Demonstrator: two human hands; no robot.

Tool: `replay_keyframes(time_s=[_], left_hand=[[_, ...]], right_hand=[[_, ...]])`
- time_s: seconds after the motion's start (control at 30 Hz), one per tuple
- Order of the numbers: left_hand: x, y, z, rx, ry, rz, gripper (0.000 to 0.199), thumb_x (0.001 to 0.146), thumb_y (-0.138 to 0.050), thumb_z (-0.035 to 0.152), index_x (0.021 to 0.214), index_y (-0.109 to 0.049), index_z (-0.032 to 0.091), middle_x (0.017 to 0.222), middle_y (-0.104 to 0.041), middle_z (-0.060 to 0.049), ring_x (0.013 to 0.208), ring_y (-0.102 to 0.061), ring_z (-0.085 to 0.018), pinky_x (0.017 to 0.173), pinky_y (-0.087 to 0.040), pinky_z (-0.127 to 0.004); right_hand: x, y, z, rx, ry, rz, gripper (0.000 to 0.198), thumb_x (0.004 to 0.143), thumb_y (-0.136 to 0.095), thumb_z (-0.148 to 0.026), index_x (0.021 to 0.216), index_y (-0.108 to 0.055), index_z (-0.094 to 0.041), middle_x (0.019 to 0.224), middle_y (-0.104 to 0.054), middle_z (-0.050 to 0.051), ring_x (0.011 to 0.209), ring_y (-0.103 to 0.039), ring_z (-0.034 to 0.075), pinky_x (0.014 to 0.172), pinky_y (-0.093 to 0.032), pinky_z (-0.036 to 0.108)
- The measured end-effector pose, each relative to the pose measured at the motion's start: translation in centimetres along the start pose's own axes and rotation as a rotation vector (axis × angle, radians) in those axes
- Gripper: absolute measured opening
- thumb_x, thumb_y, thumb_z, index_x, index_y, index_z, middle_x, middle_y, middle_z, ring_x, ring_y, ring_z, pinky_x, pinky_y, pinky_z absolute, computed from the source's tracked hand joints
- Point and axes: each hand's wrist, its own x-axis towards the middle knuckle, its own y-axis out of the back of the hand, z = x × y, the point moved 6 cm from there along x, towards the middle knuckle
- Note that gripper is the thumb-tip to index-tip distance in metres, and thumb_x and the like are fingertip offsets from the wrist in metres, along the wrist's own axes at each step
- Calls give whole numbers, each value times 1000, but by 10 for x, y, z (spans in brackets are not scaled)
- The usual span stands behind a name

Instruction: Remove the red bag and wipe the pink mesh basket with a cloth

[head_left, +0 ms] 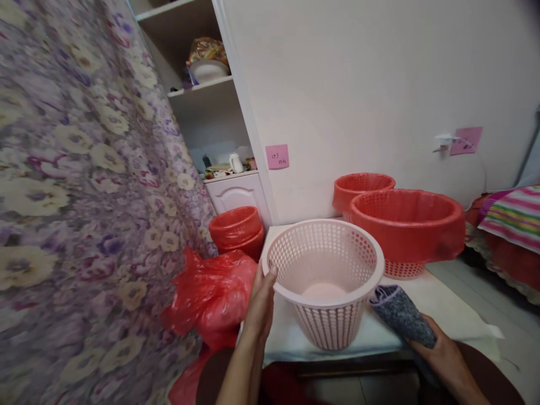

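Crowding the back of the white surface (447, 315) were two baskets lined with red bags: a large one (407, 225) just behind and to the right of the pink basket (324, 278), and a smaller one (361, 188) further back against the wall. A stack of red baskets (237, 229) stood lower down, off the surface's left edge, beside a white cupboard door (238, 194). A crumpled red plastic bag (211, 295) lay bunched just left of the left hand (260, 306), and a flowered curtain (80, 185) filled the left side of the view. Pink sticky notes (277, 156) were stuck to the wall. A striped cloth (512, 216) showed at the far right.

The left hand gripped the pink basket's rim on its near left side, thumb hooked over the edge and the fingers against the outer wall. The right hand (442, 351) was closed on a grey cloth (400, 315), whose free end touched the basket's right side under the rim.

The pink basket stood upright at the near edge of the surface, round, perforated with small holes, slotted at the lower wall, and nothing lay in it.
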Motion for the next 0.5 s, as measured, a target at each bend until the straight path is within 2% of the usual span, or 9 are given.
replay_keyframes(time_s=[0.07, 0.17, 0.23, 0.3, 0.43, 0.5], left_hand=[[3, -5, 1, -163, 9, -5, 59, 79, -49, 32, 135, -43, 14, 136, -54, -13, 123, -52, -27, 98, -46, -38], [-1, 1, -5, -319, 62, 48, 70, 63, -54, 17, 132, -46, 12, 113, -69, -11, 99, -66, -25, 86, -53, -37], [-11, 7, -8, -383, 100, 85, 76, 58, -52, 12, 134, -44, 15, 95, -74, -7, 83, -71, -23, 77, -56, -35], [-25, 10, -7, -446, 142, 98, 81, 57, -52, 8, 136, -41, 20, 85, -75, -3, 71, -71, -20, 68, -57, -32], [-49, 16, -7, -480, 201, 114, 83, 58, -58, 8, 136, -41, 28, 86, -76, 0, 49, -66, -15, 49, -54, -25], [-52, 24, -9, -409, 153, 142, 80, 59, -64, 16, 135, -42, 28, 95, -75, -2, 56, -69, -18, 53, -56, -28]], right_hand=[[0, -1, 1, 24, -14, -24, 59, 62, -63, -49, 114, -55, -21, 97, -74, 5, 93, -67, 30, 75, -53, 30], [-1, -5, 2, 86, -54, -101, 58, 62, -64, -50, 112, -56, -21, 96, -74, 4, 95, -67, 30, 77, -53, 31], [-3, -6, 2, 141, -76, -129, 56, 63, -64, -50, 110, -56, -20, 95, -74, 5, 95, -67, 31, 77, -53, 32], [-4, -9, 2, 210, -86, -152, 54, 65, -62, -51, 108, -57, -20, 97, -74, 6, 98, -66, 32, 78, -53, 32], [-6, -15, 12, 300, -86, -138, 52, 65, -64, -49, 109, -56, -21, 104, -73, 8, 104, -64, 33, 86, -53, 36], [-8, -16, 19, 324, -91, -104, 56, 65, -65, -48, 113, -54, -22, 113, -70, 9, 110, -61, 33, 90, -51, 36]])
